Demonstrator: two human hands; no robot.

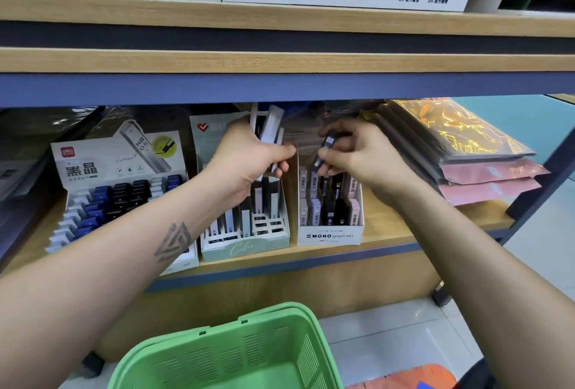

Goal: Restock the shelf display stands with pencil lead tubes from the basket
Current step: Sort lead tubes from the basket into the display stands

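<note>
My left grip is curled round a bundle of lead tubes; my right grip pinches one dark tube just above the white stand. Stands look partly filled; the green basket below shows no tubes.

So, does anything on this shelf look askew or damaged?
Nothing looks damaged. The mint-green cardboard stand has empty front slots; the left hand grips several tubes, and the right hand pinches one.
</note>
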